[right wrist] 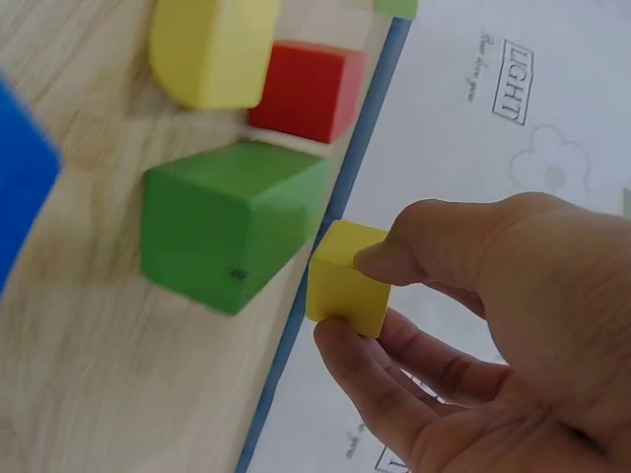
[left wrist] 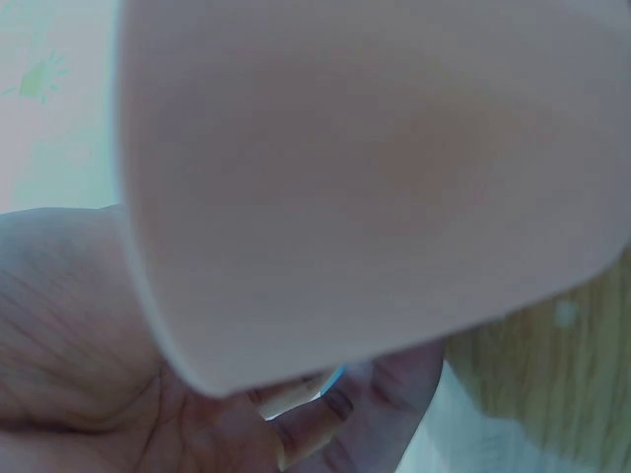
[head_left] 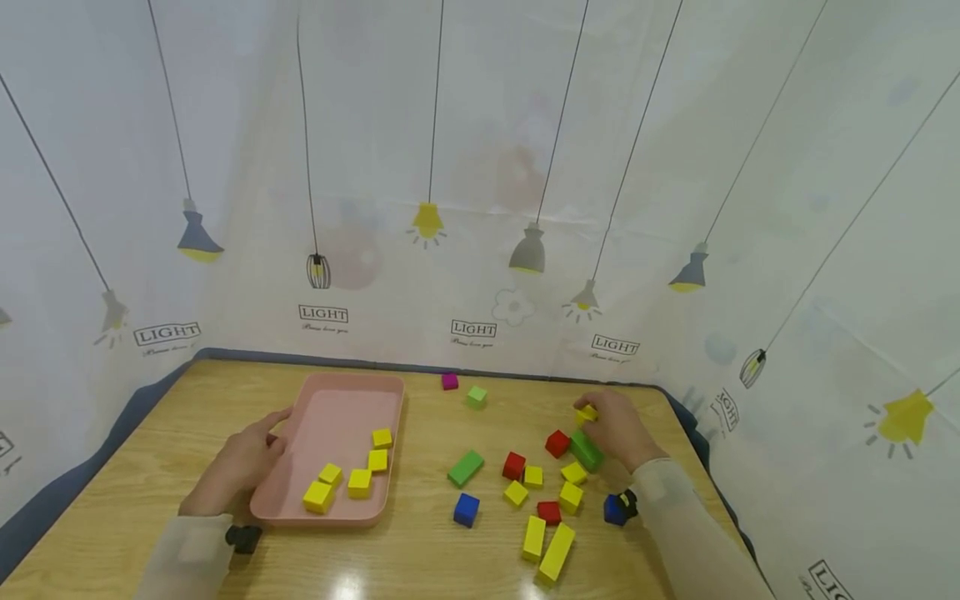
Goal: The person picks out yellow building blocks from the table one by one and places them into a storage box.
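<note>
My right hand pinches a small yellow block between thumb and fingertips, at the far right of the table. In the right wrist view the block is held clear of a green block. My left hand grips the left side of a pink tray, whose wall fills most of the left wrist view and hides part of that hand. Several yellow blocks lie inside the tray, towards its near and right sides.
Between tray and right hand lie loose blocks: red, green, blue and long yellow. A magenta block and a light green one sit near the back edge. A printed curtain surrounds the wooden table.
</note>
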